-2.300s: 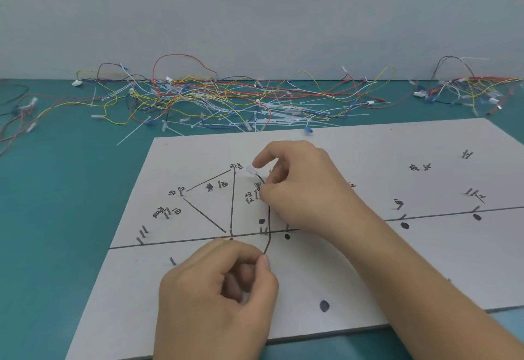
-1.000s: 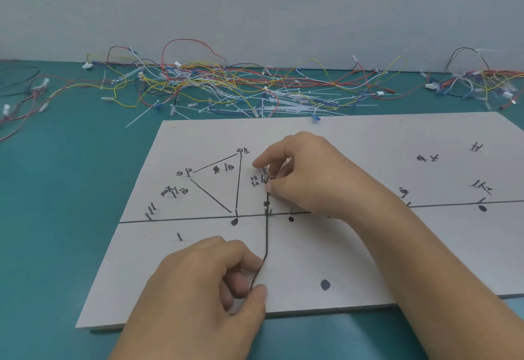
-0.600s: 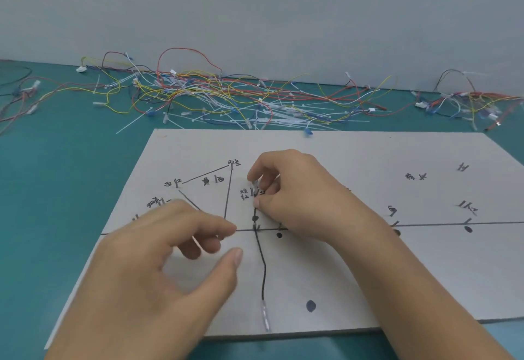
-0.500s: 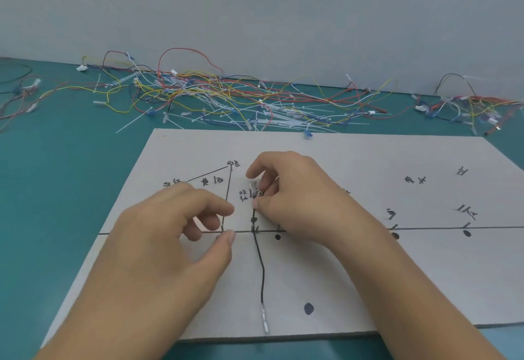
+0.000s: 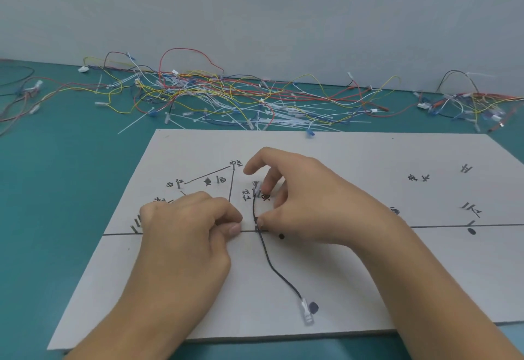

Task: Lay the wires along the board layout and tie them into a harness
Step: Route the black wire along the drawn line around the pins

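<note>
Board (image 5: 368, 161) one, black wire (image 5: 266, 254) one, hands (image 5: 184, 240) (image 5: 309, 203) two

Backed by a plain wall (image 5: 255, 5), pale grey and matt, filling the top third of the frame. Meets a table (image 5: 51, 189) along a line dipping gently from upper left to upper right, slightly bowed by the wide lens. Topped in smooth teal, showing down the left side, along the bottom edge and in the lower right corner. Lit softly and evenly, with a cool cast. Only faint, blurred shadows on the teal.
</note>
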Demonstrator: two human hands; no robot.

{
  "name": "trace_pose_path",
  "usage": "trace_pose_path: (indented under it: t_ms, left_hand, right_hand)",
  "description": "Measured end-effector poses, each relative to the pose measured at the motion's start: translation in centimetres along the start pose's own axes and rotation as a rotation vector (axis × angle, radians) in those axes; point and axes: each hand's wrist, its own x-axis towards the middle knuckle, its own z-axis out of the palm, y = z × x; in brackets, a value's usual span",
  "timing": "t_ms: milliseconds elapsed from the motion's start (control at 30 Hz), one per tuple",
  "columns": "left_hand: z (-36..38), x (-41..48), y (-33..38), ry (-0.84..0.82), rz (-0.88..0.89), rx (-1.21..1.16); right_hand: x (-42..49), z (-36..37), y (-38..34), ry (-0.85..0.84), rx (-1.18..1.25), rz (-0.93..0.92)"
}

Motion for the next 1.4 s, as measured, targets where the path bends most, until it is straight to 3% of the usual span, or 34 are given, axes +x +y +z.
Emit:
trace_pose_path:
  t_ms: [300, 533, 667, 967, 1133, 1400]
  left_hand:
    - [-0.1, 2.2, -1.1, 0.012, -0.025, -0.065]
    - [-0.4, 1.6, -1.0, 0.044, 0.058, 0.068]
    - [-1.0, 0.2, 0.4, -0.027, 0.106, 0.046]
    - [-1.3, -3.2, 2.1, -0.233, -0.084, 0.071]
    - [-2.0, -3.1, 1.2, -0.238, -0.104, 0.018]
    - [-3.7, -2.1, -0.6, -0.247, 0.001, 0.135]
  right_hand:
    - [-1.2, -1.2, -0.6, -0.115, -0.121, -0.003]
    - [-1.4, -0.8, -0.7, -0.117, -0.172, -0.046]
    - [-1.3, -0.5, -0.7, -0.106, -0.182, -0.074]
    - [-1.0, 0.0, -0.6, -0.101, -0.234, -0.089]
    - [-0.6, -0.2, -0.5, -0.081, -0.199, -0.057]
    - [0.1, 0.4, -0.5, 0.032, -0.145, -0.025]
